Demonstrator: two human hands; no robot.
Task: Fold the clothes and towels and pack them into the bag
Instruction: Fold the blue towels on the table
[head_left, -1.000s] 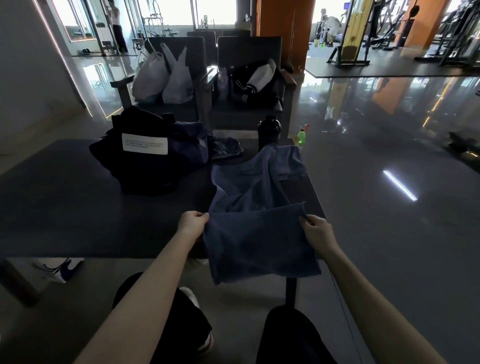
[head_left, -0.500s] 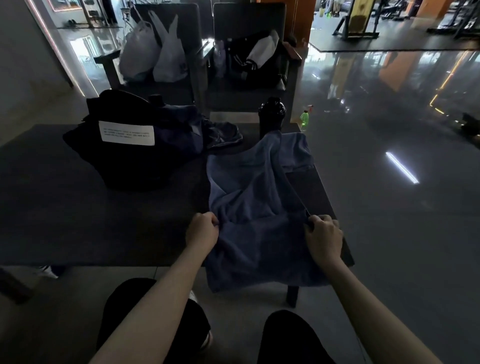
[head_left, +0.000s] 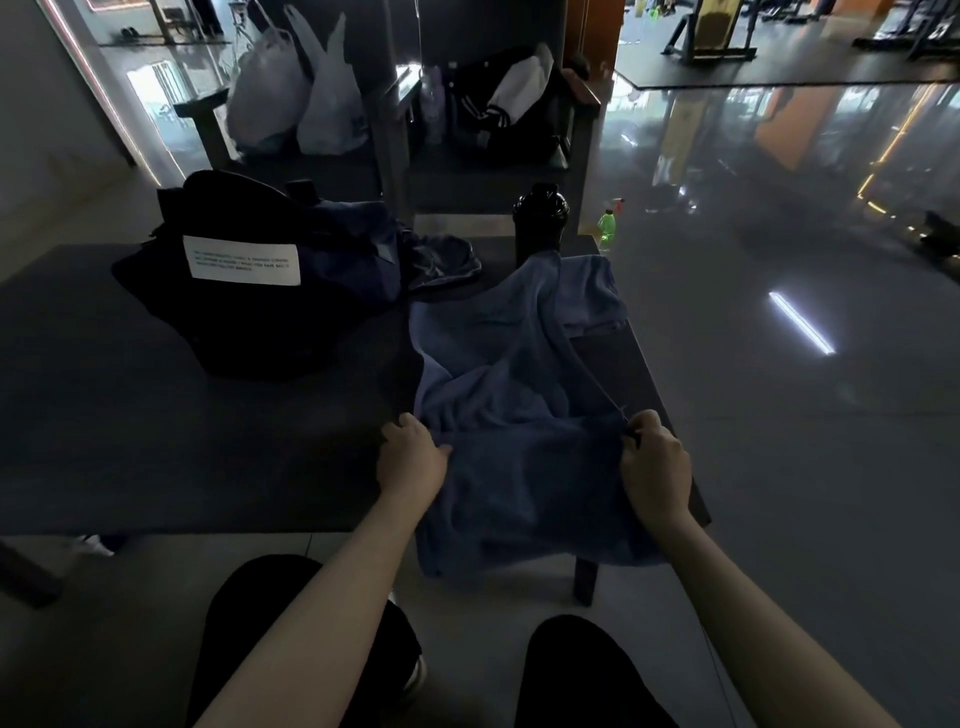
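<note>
Spreading a blue towel (head_left: 519, 374) across the right end of the dark table (head_left: 182, 457), letting the near part droop over the front edge, probably for a flat surface to fold on. Pinching its two sides with the left hand (head_left: 410, 460) and the right hand (head_left: 655, 462), fingers curled tight onto cloth, likely stretching a fold line taut. Leaving the black bag (head_left: 249, 322) near, at back left, ready for packing.

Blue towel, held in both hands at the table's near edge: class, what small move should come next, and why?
Probably carry the gripped edge forward to the far end of the blue towel, by the black bottle, halving it: left hand and right hand each pinch it, and its far part lies rumpled on the table.
</note>
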